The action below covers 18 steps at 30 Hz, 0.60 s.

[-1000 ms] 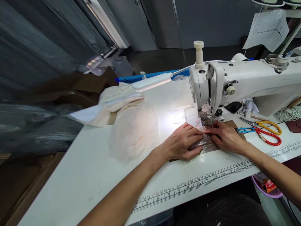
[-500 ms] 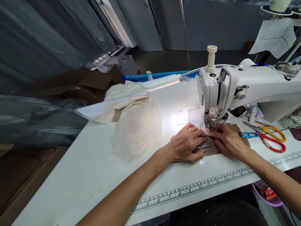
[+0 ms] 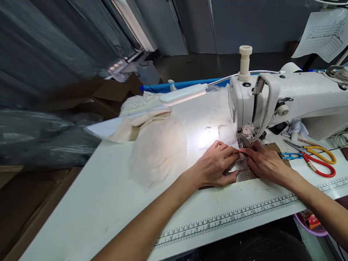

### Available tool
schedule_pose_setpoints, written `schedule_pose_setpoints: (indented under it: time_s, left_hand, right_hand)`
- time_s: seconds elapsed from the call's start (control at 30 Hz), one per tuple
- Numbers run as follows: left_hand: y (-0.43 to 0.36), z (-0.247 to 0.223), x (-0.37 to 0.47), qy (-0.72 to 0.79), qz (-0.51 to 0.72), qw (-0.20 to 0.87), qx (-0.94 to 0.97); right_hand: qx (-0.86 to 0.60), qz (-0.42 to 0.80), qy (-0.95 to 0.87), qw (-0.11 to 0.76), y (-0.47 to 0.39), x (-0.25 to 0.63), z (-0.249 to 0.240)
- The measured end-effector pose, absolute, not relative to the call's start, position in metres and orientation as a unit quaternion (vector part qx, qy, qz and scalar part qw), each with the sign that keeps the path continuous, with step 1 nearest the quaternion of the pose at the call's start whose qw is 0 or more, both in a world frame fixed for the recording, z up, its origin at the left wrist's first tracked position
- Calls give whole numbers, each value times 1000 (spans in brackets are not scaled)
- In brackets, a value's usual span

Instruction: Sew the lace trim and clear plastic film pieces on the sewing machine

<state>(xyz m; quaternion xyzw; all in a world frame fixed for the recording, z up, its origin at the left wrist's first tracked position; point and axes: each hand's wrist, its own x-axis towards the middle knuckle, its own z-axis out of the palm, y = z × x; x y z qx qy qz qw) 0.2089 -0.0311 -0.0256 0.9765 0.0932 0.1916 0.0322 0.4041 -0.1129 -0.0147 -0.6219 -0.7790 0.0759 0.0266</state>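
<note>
Just in front of the needle of a white sewing machine point(image 3: 247, 98), my left hand point(image 3: 217, 163) and my right hand point(image 3: 262, 161) nearly meet at the fingertips. Both have bent, closed fingers pinching a small piece of thin, sheer fabric point(image 3: 240, 155); its outline is mostly hidden by the fingers. Beneath them is a shiny brownish plate point(image 3: 247, 176) on the table. The presser foot point(image 3: 243, 143) stands directly beyond my fingertips, and whether it touches the fabric cannot be made out.
Red-and-yellow-handled scissors point(image 3: 317, 157) and blue thread snips point(image 3: 290, 156) lie right of my hand. A sheer pale fabric pile point(image 3: 160, 152) rests left on the white table point(image 3: 108, 203). A lamp point(image 3: 183, 95) hangs behind; a printed ruler point(image 3: 233, 219) runs along the front edge.
The view has shifted slightly, so the machine's arm and scissors appear further right. My hands keep almost the same pose at the needle, with the right one slightly further right in the picture.
</note>
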Motion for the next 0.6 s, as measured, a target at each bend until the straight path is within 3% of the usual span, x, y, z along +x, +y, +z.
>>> schedule_pose_setpoints:
  time_s: [0.3, 0.6]
  left_hand:
    - [-32, -26, 210, 123, 154, 5, 980]
    - [-27, -27, 212, 153, 121, 12, 981]
  right_hand:
    - [-591, 65, -797, 107, -118, 408, -22]
    - [-610, 62, -788, 46, -112, 404, -20]
